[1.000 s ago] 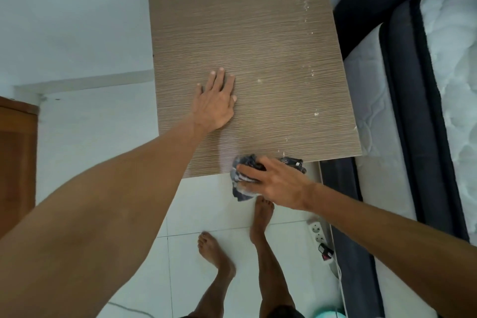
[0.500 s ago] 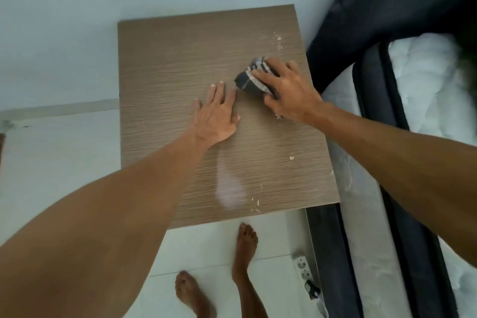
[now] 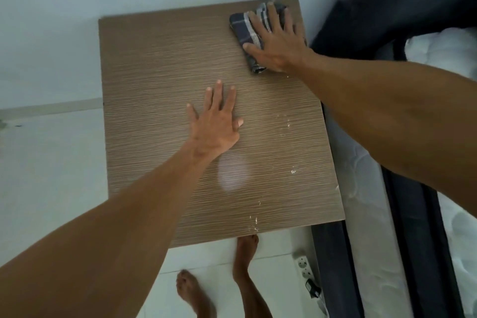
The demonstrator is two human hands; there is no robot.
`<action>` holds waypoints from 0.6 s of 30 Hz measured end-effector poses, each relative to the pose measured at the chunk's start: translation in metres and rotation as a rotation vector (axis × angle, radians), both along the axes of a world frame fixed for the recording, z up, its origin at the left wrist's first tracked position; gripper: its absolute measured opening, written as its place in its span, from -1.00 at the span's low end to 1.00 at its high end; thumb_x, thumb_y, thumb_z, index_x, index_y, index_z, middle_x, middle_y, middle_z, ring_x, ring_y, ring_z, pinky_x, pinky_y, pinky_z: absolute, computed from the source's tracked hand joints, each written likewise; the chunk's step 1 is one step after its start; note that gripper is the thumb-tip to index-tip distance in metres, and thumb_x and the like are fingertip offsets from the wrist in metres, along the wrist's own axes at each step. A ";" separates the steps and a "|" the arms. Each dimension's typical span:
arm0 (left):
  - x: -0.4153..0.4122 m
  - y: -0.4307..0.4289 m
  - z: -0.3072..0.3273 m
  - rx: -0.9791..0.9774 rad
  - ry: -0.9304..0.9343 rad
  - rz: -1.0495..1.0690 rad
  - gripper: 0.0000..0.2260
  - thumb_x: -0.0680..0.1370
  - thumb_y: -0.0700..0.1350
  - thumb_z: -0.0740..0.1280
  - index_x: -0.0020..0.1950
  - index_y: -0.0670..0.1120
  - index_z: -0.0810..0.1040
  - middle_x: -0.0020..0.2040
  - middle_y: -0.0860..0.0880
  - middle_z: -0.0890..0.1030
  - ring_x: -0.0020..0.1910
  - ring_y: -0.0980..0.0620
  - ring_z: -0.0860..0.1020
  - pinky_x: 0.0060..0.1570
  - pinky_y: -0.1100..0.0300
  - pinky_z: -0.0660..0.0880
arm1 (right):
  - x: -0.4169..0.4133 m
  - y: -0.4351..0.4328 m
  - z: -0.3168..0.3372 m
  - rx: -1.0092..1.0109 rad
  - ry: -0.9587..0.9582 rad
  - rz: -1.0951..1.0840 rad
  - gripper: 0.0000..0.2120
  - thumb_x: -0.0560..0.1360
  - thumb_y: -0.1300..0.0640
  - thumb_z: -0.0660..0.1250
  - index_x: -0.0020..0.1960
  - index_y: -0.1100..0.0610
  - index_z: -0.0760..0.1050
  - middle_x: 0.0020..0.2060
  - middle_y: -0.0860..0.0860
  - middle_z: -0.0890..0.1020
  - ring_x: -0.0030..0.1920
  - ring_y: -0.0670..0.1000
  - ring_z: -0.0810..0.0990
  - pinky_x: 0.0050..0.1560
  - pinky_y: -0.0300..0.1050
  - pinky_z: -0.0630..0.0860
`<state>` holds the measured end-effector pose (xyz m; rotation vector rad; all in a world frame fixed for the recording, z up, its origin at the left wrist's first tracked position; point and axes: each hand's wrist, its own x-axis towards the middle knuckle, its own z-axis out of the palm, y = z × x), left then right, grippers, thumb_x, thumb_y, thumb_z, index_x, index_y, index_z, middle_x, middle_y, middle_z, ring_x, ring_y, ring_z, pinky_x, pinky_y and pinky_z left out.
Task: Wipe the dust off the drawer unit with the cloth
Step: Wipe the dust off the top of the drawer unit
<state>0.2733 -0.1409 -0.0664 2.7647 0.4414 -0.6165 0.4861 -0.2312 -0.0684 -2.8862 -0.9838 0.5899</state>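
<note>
The drawer unit (image 3: 154, 85) shows only its brown wood-grain top, seen from above, with white dust specks along its right side and near the front edge. A dark blue checked cloth (image 3: 242, 28) lies at the far right corner of the top. My right hand (image 3: 276, 41) presses flat on the cloth, fingers spread over it. My left hand (image 3: 216, 124) rests palm down in the middle of the top, fingers apart, holding nothing.
A white wall runs behind the unit. A dark bed frame (image 3: 335, 266) with a white mattress (image 3: 366, 214) stands tight against its right side. A white power strip (image 3: 304, 266) lies on the tiled floor by my bare feet (image 3: 245, 253).
My right hand has carried the cloth from the front edge up across the top to the far right corner and now lies flatter on it. My left hand has stayed in place.
</note>
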 end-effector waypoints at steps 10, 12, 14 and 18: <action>-0.007 0.005 0.008 -0.063 0.014 0.006 -0.39 0.63 -0.04 0.09 0.57 -0.08 -0.20 0.57 -0.04 -0.26 0.55 -0.05 -0.21 0.46 -0.28 -0.11 | -0.095 -0.040 -0.009 0.000 -0.077 0.073 -0.32 0.59 -0.34 -0.16 0.61 -0.08 -0.21 0.61 0.12 -0.17 0.56 0.32 -0.18 0.52 0.30 -0.15; -0.019 0.011 0.009 -0.064 -0.016 -0.014 -0.37 0.61 -0.11 0.13 0.56 -0.14 -0.17 0.58 -0.08 -0.21 0.56 -0.08 -0.16 0.47 -0.24 -0.07 | -0.118 -0.050 -0.009 -0.002 -0.083 0.092 -0.34 0.60 -0.31 -0.18 0.61 -0.07 -0.21 0.61 0.14 -0.15 0.57 0.32 -0.17 0.52 0.30 -0.13; -0.032 0.015 0.010 -0.058 -0.032 -0.009 -0.34 0.59 -0.16 0.17 0.56 -0.16 -0.16 0.58 -0.10 -0.19 0.56 -0.10 -0.14 0.48 -0.21 -0.04 | -0.142 -0.061 -0.007 -0.008 -0.078 0.098 -0.35 0.61 -0.29 -0.20 0.61 -0.06 -0.21 0.61 0.14 -0.15 0.57 0.31 -0.16 0.53 0.29 -0.13; -0.059 0.011 0.009 -0.035 -0.030 -0.017 -0.34 0.58 -0.17 0.17 0.56 -0.15 -0.15 0.58 -0.11 -0.18 0.56 -0.11 -0.13 0.49 -0.19 -0.04 | -0.195 -0.078 -0.006 -0.018 -0.074 0.100 -0.36 0.62 -0.27 -0.20 0.61 -0.06 -0.21 0.61 0.14 -0.13 0.57 0.31 -0.13 0.53 0.28 -0.09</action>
